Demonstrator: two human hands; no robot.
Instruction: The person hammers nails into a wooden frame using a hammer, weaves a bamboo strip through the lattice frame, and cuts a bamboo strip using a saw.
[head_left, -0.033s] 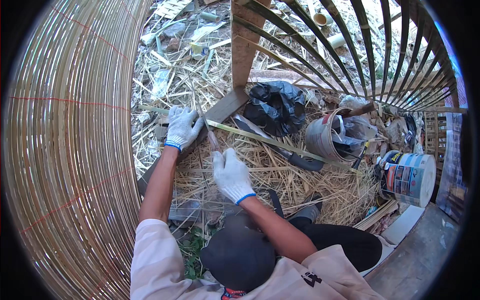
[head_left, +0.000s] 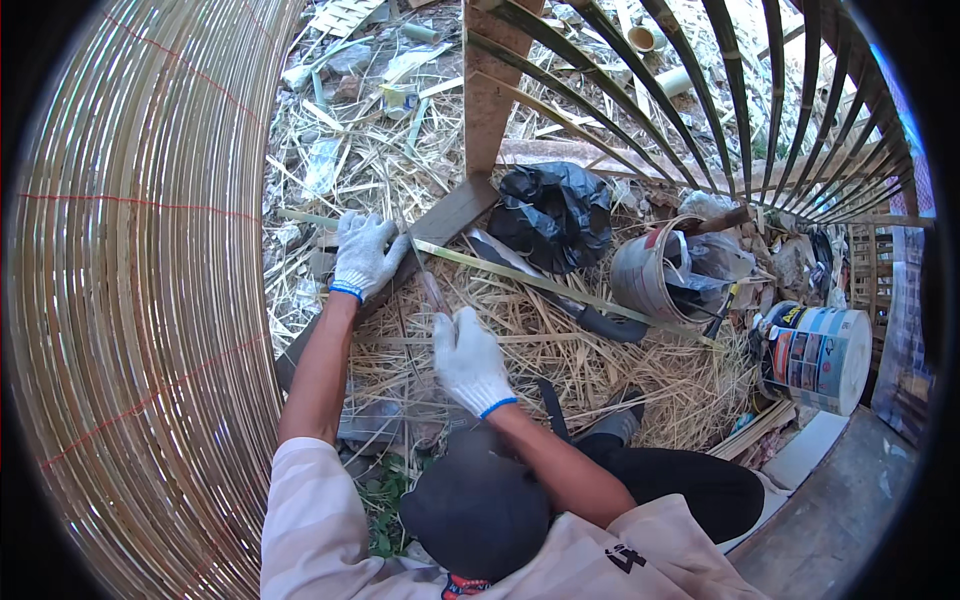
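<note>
My left hand (head_left: 366, 256), in a white knit glove with a blue cuff, presses a long green bamboo strip (head_left: 500, 270) down over a dark wooden plank (head_left: 452, 212). The strip runs from left of that hand across to the lower right. In my right hand (head_left: 470, 365), gloved alike, the fingers are closed around the handle of a knife (head_left: 434, 292). Its thin blade points away from me and crosses the strip just right of my left hand. Part of the handle is hidden inside the glove.
A bamboo slat screen (head_left: 150, 250) stands on the left; more slats (head_left: 735, 90) curve overhead at right. Past the strip lie a black plastic bag (head_left: 552, 215) and a dark-handled saw (head_left: 610, 325). Two buckets (head_left: 645, 270) (head_left: 815, 355) sit at right. Bamboo shavings (head_left: 640, 390) cover the ground.
My right hand has drawn back slightly toward me and to the right, bringing the knife along. My left hand and the bamboo strip have stayed almost still.
</note>
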